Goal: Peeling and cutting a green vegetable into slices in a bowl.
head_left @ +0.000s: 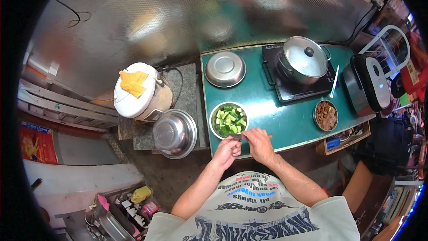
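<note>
At the near edge of the green table (257,97), my right hand (261,144) grips a knife (238,136); part of its wooden handle shows past the fingers. The blade points left, over the near rim of a metal bowl (211,124) of cut green cucumber pieces (230,117). My left hand (227,152) is just below the blade tip with its fingers curled in; whether it pinches something small is hidden. A metal bowl turned upside down (225,69) lies behind the cucumber bowl.
A lidded pot (305,61) stands on a black electric cooktop (291,90). To its right are chopsticks (334,82), a bowl of meat (325,115) and a rice cooker (367,85). Leftward, a white cooker (135,90) bears a yellow cloth (133,83) beside metal basins (174,134). A drawer (346,140) juts out.
</note>
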The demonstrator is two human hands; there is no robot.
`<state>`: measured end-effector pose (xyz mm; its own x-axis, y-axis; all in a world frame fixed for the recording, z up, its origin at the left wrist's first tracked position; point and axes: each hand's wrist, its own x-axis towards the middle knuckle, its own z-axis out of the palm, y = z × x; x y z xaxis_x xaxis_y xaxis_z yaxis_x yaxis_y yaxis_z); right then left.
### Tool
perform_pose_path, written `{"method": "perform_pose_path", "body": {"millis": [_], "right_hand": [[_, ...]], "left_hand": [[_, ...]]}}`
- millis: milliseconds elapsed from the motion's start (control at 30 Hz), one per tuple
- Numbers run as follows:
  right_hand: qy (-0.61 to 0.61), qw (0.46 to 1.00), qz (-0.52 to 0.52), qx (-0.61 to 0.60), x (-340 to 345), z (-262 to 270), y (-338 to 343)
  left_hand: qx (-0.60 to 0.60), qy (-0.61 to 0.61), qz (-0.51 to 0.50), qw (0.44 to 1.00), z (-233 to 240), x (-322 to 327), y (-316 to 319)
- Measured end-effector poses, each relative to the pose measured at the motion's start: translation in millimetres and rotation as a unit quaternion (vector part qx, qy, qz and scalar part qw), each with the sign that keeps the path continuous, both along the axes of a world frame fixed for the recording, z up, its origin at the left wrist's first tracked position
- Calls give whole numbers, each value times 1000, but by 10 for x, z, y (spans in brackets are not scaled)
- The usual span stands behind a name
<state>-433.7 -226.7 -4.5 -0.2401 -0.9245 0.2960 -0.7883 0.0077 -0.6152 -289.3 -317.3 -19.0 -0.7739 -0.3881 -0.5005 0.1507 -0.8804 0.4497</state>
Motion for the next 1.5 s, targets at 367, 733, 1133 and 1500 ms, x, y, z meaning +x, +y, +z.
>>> {"method": "perform_pose_path", "body": {"millis": [367,733,1133,1500], "right_hand": [[-9,999,22,28,-148,-139,-137],[-22,999,0,36,-347,-341,-303],[5,999,7,50,-127,-230,-308],[6,999,9,44,-142,-332,-334]], "left_hand": [[26,23,47,998,-97,-139,-75],[-15,6,28,999,-160,-168,-207],[-55,-45,24,997,-248,-170,-266],[-34,-27,31,999,-231,-169,-277]]}}
